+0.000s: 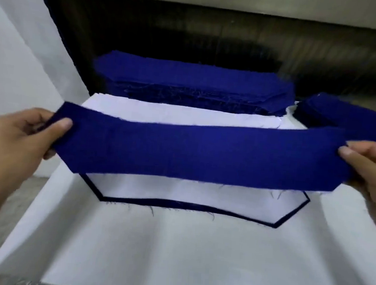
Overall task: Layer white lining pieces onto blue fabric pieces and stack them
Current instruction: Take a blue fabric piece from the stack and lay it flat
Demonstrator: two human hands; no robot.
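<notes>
The left hand (18, 138) and the right hand (369, 174) are each pinching one end of a blue fabric piece (204, 152), thumbs on top, and are holding it stretched level above the white-covered worktop (173, 253). Under it a white lining piece (189, 193) is lying flat, with a thin dark-blue edge (177, 203) showing around it. Behind, a pile of white linings (173, 114) is sitting just in front of a pile of blue pieces (187, 81) — a second blue pile (353, 117) is lying at the right
</notes>
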